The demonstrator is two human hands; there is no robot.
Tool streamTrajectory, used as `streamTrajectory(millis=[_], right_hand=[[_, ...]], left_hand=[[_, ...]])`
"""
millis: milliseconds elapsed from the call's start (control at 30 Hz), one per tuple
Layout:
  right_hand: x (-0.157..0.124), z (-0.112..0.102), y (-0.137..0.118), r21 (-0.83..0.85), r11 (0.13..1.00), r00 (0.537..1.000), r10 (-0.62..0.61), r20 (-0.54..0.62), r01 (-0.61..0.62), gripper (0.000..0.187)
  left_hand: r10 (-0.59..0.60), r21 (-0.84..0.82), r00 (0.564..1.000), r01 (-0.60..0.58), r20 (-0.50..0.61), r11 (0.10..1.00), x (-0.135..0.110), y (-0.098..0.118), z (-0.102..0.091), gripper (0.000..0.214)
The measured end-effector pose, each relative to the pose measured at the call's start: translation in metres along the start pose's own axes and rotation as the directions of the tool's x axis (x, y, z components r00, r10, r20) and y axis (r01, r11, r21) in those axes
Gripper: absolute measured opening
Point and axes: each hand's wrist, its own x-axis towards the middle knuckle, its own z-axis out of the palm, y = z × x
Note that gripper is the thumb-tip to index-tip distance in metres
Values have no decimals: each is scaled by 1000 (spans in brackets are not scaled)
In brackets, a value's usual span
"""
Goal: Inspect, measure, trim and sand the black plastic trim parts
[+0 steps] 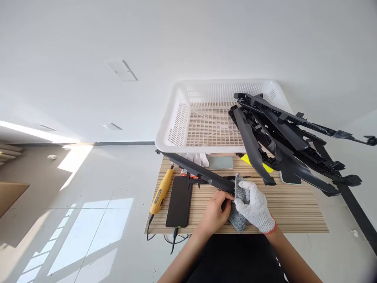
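A long black plastic trim piece [196,168] slants over the table, its far tip at the basket's front left corner. My bare left hand [216,211] is closed around its near end, fingers pinched beside the cloth. On my right hand [255,206] is a white knit glove with a red cuff. That hand grips a folded grey cloth [237,221], pressed against the trim piece close to my left fingertips. Cloth and fingers hide the near end of the trim piece.
A white plastic basket [165,133] stands behind, with several black trim pieces [282,133] heaped over its right side. On the slatted table [288,212] lie a yellow corded tool [161,190], a phone [179,202], a black caliper [203,181] and a white glove [200,158].
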Motion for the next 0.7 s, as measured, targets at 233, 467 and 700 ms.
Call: streamTrajectory(millis=[233, 467, 700], right_hand=[[13, -4, 4, 69, 997, 999, 38, 23, -40, 44], [19, -2, 5, 93, 989, 994, 111, 20, -113, 47], [22, 0, 7, 108, 992, 997, 74, -20, -72, 49]], left_hand=[[-27, -82, 1000, 26, -10, 996, 5, 2, -1, 19], [-68, -119, 997, 64, -29, 991, 8, 3, -2, 21], [-50, -105, 998, 45, -50, 994, 10, 0, 0, 21]])
